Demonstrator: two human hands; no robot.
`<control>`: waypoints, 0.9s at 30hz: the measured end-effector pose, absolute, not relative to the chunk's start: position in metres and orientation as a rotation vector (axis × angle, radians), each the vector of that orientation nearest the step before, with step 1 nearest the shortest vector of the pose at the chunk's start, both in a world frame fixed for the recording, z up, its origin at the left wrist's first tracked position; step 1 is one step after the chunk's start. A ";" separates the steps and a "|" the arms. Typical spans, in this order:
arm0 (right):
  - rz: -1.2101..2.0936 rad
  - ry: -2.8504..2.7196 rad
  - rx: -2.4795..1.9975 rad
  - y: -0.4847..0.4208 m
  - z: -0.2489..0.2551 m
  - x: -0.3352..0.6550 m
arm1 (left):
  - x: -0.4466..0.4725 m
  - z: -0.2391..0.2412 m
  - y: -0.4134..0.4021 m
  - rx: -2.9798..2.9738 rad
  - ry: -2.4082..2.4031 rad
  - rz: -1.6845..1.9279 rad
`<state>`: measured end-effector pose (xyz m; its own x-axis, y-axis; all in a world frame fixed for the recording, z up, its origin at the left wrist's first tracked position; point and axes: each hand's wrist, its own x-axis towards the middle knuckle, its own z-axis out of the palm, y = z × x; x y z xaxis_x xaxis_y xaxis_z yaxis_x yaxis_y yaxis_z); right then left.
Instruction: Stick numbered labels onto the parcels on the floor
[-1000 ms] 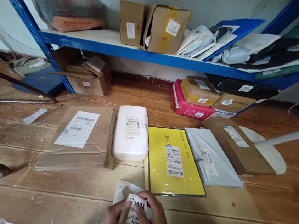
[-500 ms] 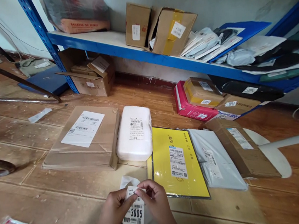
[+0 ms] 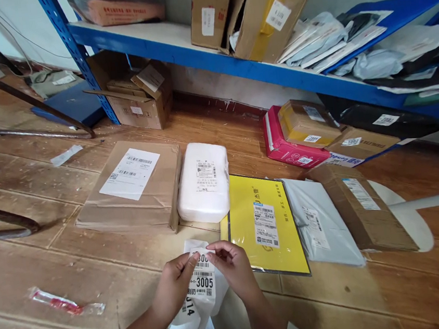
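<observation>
Both hands pinch a printed label [image 3: 203, 283] numbered 3005, part of a white label strip [image 3: 192, 314] that hangs down toward the bottom of the view. My left hand [image 3: 173, 284] grips its upper left side with thumb and fingers. At the upper right edge, my right hand [image 3: 232, 268] pinches it. Just beyond the hands lies a white wrapped parcel [image 3: 202, 182] with a shipping label. To its left is a flat brown parcel [image 3: 128, 187]; to its right are a yellow parcel [image 3: 265, 227] and a grey plastic mailer [image 3: 324, 227].
A long cardboard box [image 3: 363, 212] lies at the right beside a white round-based stand [image 3: 405, 213]. Behind, a blue shelf [image 3: 177, 59] carries boxes and mailers. Under it sit an open carton [image 3: 139, 112] and a pink box [image 3: 289, 152]. A red-and-clear wrapper [image 3: 67, 301] lies at left.
The view has shifted, so the parcels and shelf sit higher in the picture. The hands have moved up slightly with the label strip, and more of the upper label now shows between the thumbs.
</observation>
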<state>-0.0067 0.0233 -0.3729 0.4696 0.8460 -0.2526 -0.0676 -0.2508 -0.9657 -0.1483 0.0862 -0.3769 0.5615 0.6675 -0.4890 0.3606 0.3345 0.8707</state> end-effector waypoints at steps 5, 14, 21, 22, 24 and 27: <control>1.018 -0.624 -1.547 0.024 -0.390 -0.024 | -0.153 -0.390 0.086 1.284 1.164 0.312; 0.874 -0.281 -1.453 0.054 -0.447 -0.062 | -0.186 -0.396 0.092 1.434 1.109 0.172; 0.564 0.032 -1.528 0.091 -0.482 -0.046 | -0.201 -0.392 0.092 1.692 1.105 0.001; 0.551 0.037 -1.542 0.095 -0.486 -0.043 | -0.202 -0.392 0.091 1.713 1.091 -0.011; 0.525 0.037 -1.572 0.099 -0.491 -0.041 | -0.204 -0.394 0.090 1.762 1.064 -0.017; 0.479 -0.011 -1.637 0.101 -0.493 -0.044 | -0.205 -0.398 0.091 1.807 1.023 0.019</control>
